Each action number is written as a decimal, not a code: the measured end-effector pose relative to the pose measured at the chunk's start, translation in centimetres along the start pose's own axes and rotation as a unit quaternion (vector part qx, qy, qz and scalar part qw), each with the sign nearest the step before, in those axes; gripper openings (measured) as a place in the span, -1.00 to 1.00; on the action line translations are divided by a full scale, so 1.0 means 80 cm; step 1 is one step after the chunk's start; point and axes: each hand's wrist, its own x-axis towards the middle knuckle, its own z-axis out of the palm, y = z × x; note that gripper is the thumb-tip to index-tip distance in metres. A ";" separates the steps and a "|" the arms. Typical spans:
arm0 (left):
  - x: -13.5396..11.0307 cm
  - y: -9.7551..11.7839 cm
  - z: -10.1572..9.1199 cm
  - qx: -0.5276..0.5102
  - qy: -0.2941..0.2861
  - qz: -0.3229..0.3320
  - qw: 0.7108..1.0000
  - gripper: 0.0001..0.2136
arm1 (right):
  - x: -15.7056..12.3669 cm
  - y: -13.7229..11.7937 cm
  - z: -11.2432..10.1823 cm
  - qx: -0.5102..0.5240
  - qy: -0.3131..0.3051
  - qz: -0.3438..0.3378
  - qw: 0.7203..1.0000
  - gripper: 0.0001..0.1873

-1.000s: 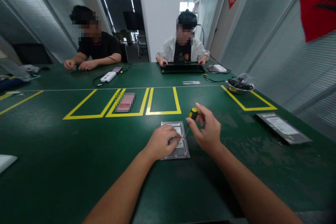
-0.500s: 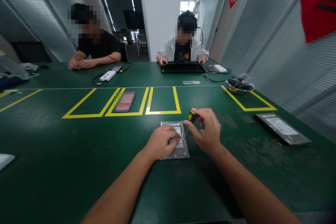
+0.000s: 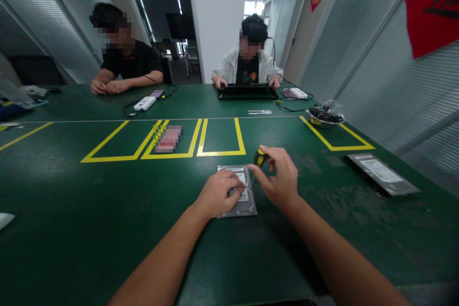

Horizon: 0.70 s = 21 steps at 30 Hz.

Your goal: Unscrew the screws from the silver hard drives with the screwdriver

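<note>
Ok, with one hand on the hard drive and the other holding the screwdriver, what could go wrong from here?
The screwdriver in the right hand leans, its shaft close to the left hand; if it slips, it might jab that hand. The hard drive lies on the table with no clamp in view, only the left hand on it, so it could slide or turn.

Drive [image 3: 249, 204] — partly beneath left hand [image 3: 218, 194]
</note>
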 end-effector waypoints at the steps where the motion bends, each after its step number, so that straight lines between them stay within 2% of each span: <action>1: 0.000 0.000 0.000 0.000 -0.001 0.001 1.000 -0.86 | 0.000 0.000 0.000 -0.005 0.002 0.001 1.000 -0.53; 7: 0.000 -0.001 0.001 0.000 -0.002 0.000 1.000 -0.86 | -0.002 -0.003 0.001 -0.021 -0.006 0.022 1.000 -0.53; 13: 0.000 -0.001 0.001 0.002 -0.006 -0.001 1.000 -0.86 | -0.004 0.000 0.002 0.008 -0.009 0.009 1.000 -0.47; 21: 0.001 -0.001 0.001 -0.006 -0.003 0.002 1.000 -0.86 | -0.004 0.000 0.004 -0.019 -0.009 0.030 0.999 -0.53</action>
